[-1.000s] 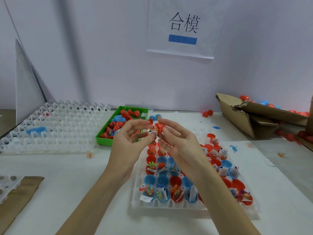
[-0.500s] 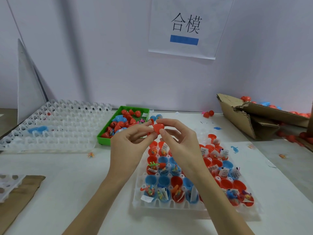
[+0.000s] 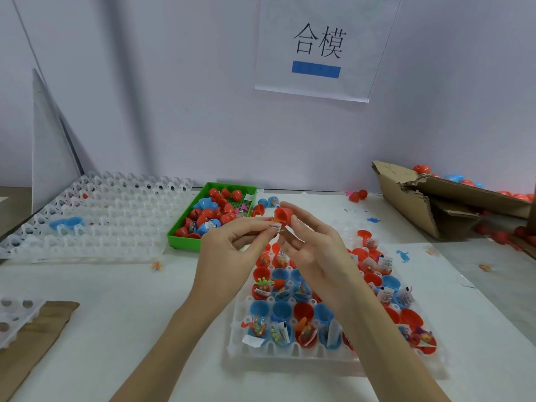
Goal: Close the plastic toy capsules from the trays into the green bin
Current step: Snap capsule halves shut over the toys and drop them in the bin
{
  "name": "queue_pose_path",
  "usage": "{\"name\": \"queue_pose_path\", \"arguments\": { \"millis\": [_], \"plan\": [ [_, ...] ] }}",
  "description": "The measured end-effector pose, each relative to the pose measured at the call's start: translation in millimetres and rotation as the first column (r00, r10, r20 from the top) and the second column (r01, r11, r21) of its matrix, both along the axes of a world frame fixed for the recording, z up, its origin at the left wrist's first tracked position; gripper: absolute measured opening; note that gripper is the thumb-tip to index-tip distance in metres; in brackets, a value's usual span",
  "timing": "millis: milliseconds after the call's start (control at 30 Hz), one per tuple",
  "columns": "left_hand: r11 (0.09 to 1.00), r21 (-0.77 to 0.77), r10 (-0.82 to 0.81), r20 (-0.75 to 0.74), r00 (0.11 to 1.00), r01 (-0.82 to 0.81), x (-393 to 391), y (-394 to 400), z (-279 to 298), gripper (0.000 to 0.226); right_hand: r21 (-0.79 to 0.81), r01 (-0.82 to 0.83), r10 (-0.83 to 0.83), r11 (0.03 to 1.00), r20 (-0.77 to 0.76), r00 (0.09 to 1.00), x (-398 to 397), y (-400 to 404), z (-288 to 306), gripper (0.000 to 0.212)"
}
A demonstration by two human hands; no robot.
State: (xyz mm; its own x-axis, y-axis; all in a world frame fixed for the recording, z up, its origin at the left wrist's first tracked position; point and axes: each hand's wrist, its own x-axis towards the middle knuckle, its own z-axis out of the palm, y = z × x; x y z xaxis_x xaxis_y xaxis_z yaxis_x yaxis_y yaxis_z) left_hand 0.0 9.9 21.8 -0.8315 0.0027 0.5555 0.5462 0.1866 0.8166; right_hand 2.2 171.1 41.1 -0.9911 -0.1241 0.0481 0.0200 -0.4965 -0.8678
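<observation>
A red capsule half [image 3: 283,215] is held up above the far end of the filled tray, pinched between the thumb and fingertips of the right hand [image 3: 313,253], its open side turned toward the left hand; small toy pieces and a white paper slip [image 3: 277,227] show at its mouth. The left hand [image 3: 232,250] meets it from the other side, its thumb and curled fingers pinching at the slip and the capsule's rim; whether it also holds a second half cannot be told. Below the hands lies a white plastic tray [image 3: 290,349] whose cells hold open red and blue capsule halves [image 3: 281,310], many with little toys and paper tags in them. Beyond the left hand sits the green bin [image 3: 185,239], partly filled with closed red and blue capsules. To its left stands a stack of empty white trays [image 3: 101,216] with one blue piece [image 3: 66,223] lying on it. At the right edge of the white table [image 3: 116,300] a torn cardboard box [image 3: 420,204] holds more capsules. A paper sign [image 3: 319,47] hangs on the wall.
</observation>
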Motion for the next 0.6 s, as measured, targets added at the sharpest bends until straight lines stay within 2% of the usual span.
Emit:
{"name": "queue_pose_path", "arguments": {
  "millis": [167,300,467,600],
  "plan": [
    [0.984,0.178,-0.039,0.147,0.988,0.013,0.7,-1.3,2.1,0.02,0.074,-0.001,0.003,0.997,-0.024,1.0,2.3,-2.5,1.5,0.026],
    [0.983,0.186,-0.028,0.172,0.985,-0.004,1.5,-1.8,4.5,0.018,0.143,0.011,-0.002,0.99,-0.068,0.998,2.4,-5.0,1.2,0.027],
    [0.969,0.245,-0.01,0.191,0.981,-0.038,1.7,-1.3,6.9,0.022,0.029,-0.041,0.041,0.999,-0.022,0.999,1.3,-4.6,0.1,0.026],
    [0.985,0.174,-0.015,0.161,0.987,-0.013,2.2,-0.8,7.2,0.019,0.028,-0.04,0.041,0.999,-0.018,0.999,1.9,-4.7,1.4,0.027]
  ]
}}
